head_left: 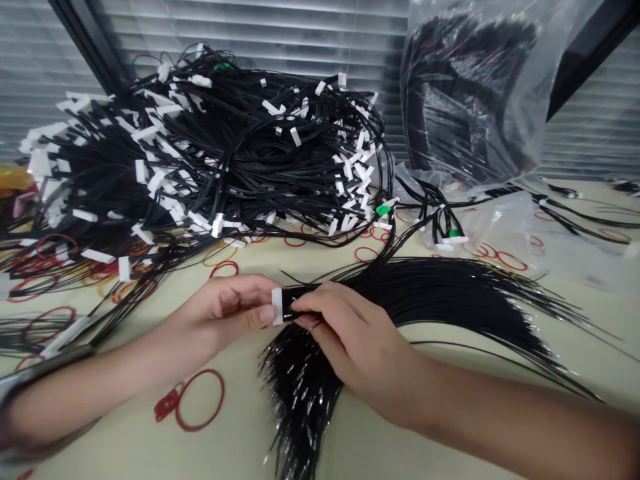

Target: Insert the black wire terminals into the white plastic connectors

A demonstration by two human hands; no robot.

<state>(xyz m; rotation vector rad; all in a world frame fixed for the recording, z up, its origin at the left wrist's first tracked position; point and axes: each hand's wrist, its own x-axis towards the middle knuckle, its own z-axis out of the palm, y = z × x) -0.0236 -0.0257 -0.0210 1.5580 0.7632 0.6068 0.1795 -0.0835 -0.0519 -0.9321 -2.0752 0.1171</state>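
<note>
- Wire bundle: black, gripped just past the right fingertips, and splitting from there into two sprays, one sweeping away to the right of the fingers, the other falling toward the near side, with glinting tips.
- White connector: sits between the two hands, at the bundle's gathered end, its white edge against the left fingertips.
- Left hand: fingers closed narrow, pinching the connector between thumb and fingertips.
- Right hand: fingers closed narrow around the black wires right behind the connector, touching the left fingertips.
- Wire heap: a large tangle beyond the fingers, many strands ending in white connectors, with a few green tags among them.
- Plastic bag: clear, beyond and to the right of the fingers, with more black wire bundled inside.
- Rubber bands: red loops lie just below the left wrist; more lie scattered under the heap's edge.
- Progress: this one bundle is gathered into its connector at the fingers, while the heap beyond stays large, and its many strands remain tangled. Whether the connector is fully seated is hidden by the fingers.
</note>
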